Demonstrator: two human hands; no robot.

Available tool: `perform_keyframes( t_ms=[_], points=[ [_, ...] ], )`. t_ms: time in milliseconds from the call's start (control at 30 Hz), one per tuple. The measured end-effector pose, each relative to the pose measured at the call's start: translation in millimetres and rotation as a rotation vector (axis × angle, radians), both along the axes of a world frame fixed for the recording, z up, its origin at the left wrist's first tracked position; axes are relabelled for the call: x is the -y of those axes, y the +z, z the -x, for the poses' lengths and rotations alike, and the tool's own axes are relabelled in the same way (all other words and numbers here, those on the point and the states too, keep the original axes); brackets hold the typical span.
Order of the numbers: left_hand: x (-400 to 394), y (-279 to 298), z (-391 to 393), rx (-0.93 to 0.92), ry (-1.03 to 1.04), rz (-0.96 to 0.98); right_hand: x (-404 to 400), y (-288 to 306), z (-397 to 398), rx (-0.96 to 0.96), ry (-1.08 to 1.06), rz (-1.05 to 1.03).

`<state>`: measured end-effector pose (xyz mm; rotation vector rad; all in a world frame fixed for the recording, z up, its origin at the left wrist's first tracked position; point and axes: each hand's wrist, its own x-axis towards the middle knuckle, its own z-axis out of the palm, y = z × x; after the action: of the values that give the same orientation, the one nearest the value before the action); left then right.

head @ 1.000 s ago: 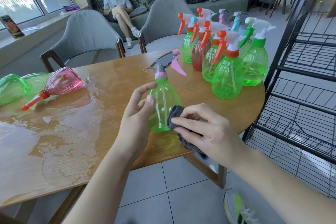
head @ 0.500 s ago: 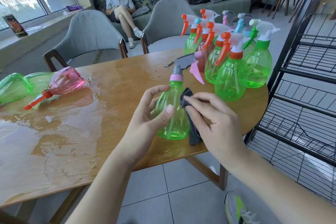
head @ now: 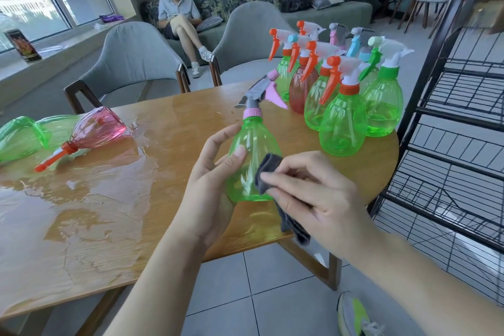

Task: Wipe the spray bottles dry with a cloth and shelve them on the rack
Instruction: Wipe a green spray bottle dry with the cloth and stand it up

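Observation:
My left hand [head: 211, 188] grips a green spray bottle [head: 252, 150] with a pink collar and grey-pink trigger head, held upright above the near table edge. My right hand [head: 319, 199] presses a dark grey cloth [head: 268, 172] against the bottle's right side; the cloth's tail hangs down below my palm. Several upright spray bottles [head: 342, 123], mostly green with orange, blue or green triggers, stand grouped at the table's right end. A pink bottle [head: 95, 128] and a green bottle [head: 19, 136] lie on their sides at the left. The black wire rack [head: 458, 123] stands to the right.
The wooden table [head: 109, 213] carries a wide puddle over its left half. Two grey chairs [head: 131, 63] stand behind it. A person sits on a sofa further back. My shoe shows on the tiled floor at the lower right.
The cloth hand has slid from the bottle's lower right up its side and back down to mid-body. The bottle has risen and shifted slightly right in my left hand.

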<state>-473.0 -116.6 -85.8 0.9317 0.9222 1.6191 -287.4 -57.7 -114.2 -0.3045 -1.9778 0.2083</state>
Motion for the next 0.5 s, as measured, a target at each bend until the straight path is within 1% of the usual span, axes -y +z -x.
perform_keyframes(
  t_ms=[100,167,300,400,433,500],
  points=[
    [-1.2,3.4,-7.4,0.079,0.028,0.020,-1.0,-2.8,0.0,0.038,-0.026,-0.127],
    [-1.4,3.8,-12.5,0.142,0.031,0.027,-3.8,-2.5,0.3,-0.002,-0.073,-0.139],
    [-2.8,3.7,-15.6,0.203,-0.019,0.039,-10.5,3.9,-0.2,-0.155,-0.166,-0.010],
    [-4.8,5.3,-18.4,0.212,0.035,0.061,-14.6,9.4,-2.3,-0.267,-0.212,0.111],
    [-5.7,5.7,-19.6,0.219,0.063,0.066,-14.0,10.3,-2.6,-0.283,-0.209,0.126],
    [-7.3,5.3,-23.2,0.236,0.096,0.061,-9.6,9.6,-1.6,-0.250,-0.189,0.077]
  ],
)
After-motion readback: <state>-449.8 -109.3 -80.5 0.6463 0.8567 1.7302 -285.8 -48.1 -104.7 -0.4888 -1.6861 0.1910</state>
